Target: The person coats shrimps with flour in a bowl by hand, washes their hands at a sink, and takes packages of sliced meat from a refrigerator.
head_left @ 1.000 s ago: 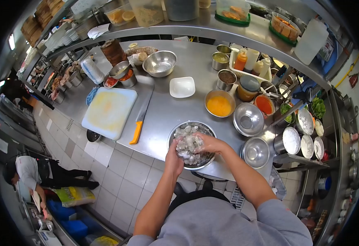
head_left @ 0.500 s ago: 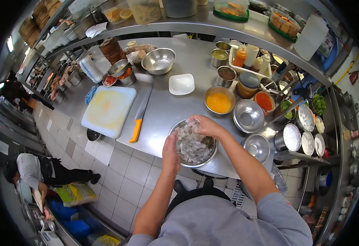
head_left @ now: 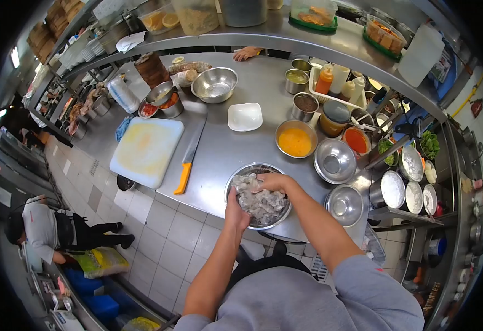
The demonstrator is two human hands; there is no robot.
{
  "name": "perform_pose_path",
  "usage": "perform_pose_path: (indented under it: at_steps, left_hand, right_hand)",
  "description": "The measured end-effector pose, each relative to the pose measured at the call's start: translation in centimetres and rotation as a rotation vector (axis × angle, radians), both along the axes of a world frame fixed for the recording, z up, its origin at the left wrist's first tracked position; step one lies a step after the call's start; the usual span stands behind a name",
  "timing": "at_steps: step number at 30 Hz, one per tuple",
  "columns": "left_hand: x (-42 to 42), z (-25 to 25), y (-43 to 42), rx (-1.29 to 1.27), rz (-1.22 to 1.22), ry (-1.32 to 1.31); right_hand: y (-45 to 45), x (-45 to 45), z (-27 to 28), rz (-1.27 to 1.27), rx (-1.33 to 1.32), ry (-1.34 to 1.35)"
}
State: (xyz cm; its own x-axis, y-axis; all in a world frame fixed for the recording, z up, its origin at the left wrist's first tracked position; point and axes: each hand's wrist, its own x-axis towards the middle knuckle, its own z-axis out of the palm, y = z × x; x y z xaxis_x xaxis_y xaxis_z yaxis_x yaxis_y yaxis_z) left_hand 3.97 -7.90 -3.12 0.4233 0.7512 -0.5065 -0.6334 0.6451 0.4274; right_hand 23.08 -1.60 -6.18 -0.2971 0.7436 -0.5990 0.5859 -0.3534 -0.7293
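Observation:
A steel mixing bowl stands at the table's front edge, filled with grey, wet, glistening pieces that look like raw shrimp. My left hand cups the mass from the left side, inside the rim. From the right, my right hand reaches over the bowl, its fingers curled into the top of the shrimp and partly hidden by them. A bowl of beaten egg sits beyond my right hand. To the left lies a knife with an orange handle.
A white cutting board lies left of the knife. A white dish and an empty steel bowl stand farther back. Steel bowls, sauces and squeeze bottles crowd the right. Another person's hand rests at the far edge; a person bends at left.
My right hand has moved down and inward over the shrimp, which were blurred by motion before and now show clearly. Another person's hand has appeared at the table's far edge.

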Motion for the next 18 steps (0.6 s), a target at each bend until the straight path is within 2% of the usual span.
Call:
perform_pose_path:
  at_steps: [2, 3, 8, 10, 11, 13, 15, 16, 18]
  left_hand:
    - [0.1, -1.2, 0.4, 0.082, 0.019, -0.015]
    - [0.0, -1.8, 0.4, 0.158, 0.039, -0.026]
    - [0.1, 1.4, -1.1, 0.245, 0.096, 0.130]
    - [-0.5, 1.6, -1.0, 0.263, 0.086, 0.147]
    - [-0.8, 1.2, -0.9, 0.364, 0.060, 0.201]
    - [-1.2, 1.8, -0.7, 0.472, 0.033, 0.252]
    - [-1.6, 2.7, -0.9, 0.579, -0.145, 0.400]
    - [-1.8, 3.3, -0.7, 0.584, -0.146, 0.398]
    - [-1.9, 4.3, 0.2, 0.556, -0.263, 0.544]
  right_hand:
    - [-0.6, 0.4, -1.2, -0.076, -0.038, 0.182]
    - [-1.3, 0.4, 0.0, -0.098, -0.066, 0.348]
    - [-2.2, 1.1, 4.5, -0.076, 0.073, 0.512]
    - [-2.2, 1.5, 7.4, 0.183, 0.346, 0.246]
    - [-2.5, 1.6, 8.4, 0.181, 0.349, 0.246]
    - [-2.7, 2.4, 9.3, 0.357, 0.433, 0.035]
    - [-3.4, 2.9, 9.2, 0.334, 0.503, 0.035]
    - [-3.8, 2.9, 9.3, 0.314, 0.570, 0.037]
    - [-5.2, 2.7, 9.7, 0.232, 0.522, -0.009]
